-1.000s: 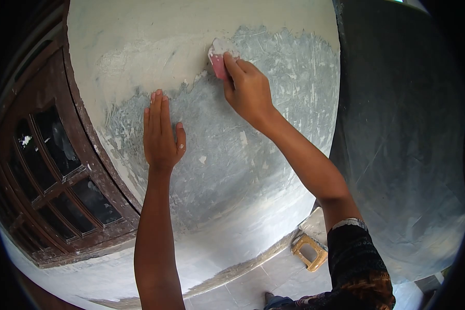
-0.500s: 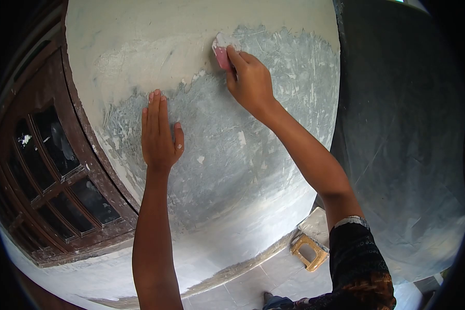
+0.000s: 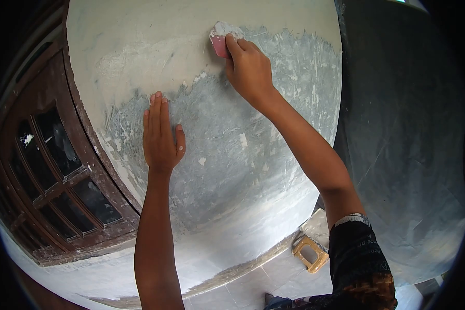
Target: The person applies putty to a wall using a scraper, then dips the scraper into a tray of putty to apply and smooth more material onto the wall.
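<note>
My right hand [image 3: 250, 70] grips a pink putty scraper [image 3: 220, 46] against the upper part of the wall. White putty [image 3: 226, 29] is heaped along the scraper's top edge. My left hand [image 3: 161, 137] lies flat on the wall, fingers stretched upward and thumb apart, with nothing in it. Around both hands the wall [image 3: 206, 144] is bare grey with white flecks and scratches. Above a ragged border, a smooth cream coat [image 3: 134, 46] covers the surface.
On the left is a brown wooden window [image 3: 62, 181] with glass panes and pale splashes on its frame. A dark sheet [image 3: 403, 129] hangs at the right. Below, a yellowish stool [image 3: 311, 254] stands on the tiled floor [image 3: 253, 279] by the wall's foot.
My right hand has moved slightly upward with the scraper, and the putty on its edge shows as a larger heap. My left hand stays in the same place on the wall.
</note>
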A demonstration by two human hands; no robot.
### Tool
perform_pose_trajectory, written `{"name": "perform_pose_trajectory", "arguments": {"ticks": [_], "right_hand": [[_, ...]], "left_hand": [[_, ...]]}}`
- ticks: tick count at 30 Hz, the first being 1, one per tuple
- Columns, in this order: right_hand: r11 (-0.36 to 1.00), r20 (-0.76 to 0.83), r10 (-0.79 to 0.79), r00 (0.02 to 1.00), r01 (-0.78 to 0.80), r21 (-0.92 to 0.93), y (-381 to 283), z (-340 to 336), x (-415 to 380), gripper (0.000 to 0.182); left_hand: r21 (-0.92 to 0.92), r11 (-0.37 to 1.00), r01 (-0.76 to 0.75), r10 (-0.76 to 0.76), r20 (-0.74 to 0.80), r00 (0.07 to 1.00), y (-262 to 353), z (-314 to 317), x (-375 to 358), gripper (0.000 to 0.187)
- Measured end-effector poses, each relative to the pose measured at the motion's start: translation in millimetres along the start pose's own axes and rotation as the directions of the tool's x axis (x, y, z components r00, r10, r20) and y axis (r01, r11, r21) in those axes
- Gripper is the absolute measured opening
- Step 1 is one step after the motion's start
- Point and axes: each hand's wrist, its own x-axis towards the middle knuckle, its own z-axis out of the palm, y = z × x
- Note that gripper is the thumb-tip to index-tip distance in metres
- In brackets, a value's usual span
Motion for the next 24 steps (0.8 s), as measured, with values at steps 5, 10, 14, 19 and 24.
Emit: {"name": "perform_pose_trajectory", "arguments": {"ticks": [5, 10, 14, 19, 24], "right_hand": [[0.998, 0.164, -0.062, 0.985, 0.06, 0.013, -24.7, 23.5, -58.1, 0.051], [0.949, 0.166, -0.122, 0.979, 0.066, 0.308, -64.2, -19.2, -74.5, 0.046], [0.995, -0.001, -0.016, 1.0, 0.016, 0.095, -16.6, 1.0, -2.1, 0.042], [0.985, 0.154, -0.168, 0.974, 0.17, -0.002, -21.2, 18.8, -51.7, 0.047], [0.961, 0.158, -0.134, 0.978, 0.09, 0.26, -59.1, -21.5, -85.4, 0.047]], "left_hand": [[-0.007, 1.0, 0.006, -0.006, -0.006, 1.0, 0.9, -2.0, 0.6, 0.064], [-0.023, 1.0, 0.0, -0.001, -0.018, 1.0, 0.3, -1.1, 0.9, 0.064], [-0.026, 1.0, 0.015, -0.015, -0.013, 1.0, 1.1, -1.6, 1.7, 0.064], [0.022, 1.0, 0.003, -0.003, -0.022, 1.0, 0.6, -3.7, 1.7, 0.063], [-0.039, 0.999, 0.013, -0.014, -0.036, 0.999, 0.0, -1.4, 2.9, 0.065]]}}
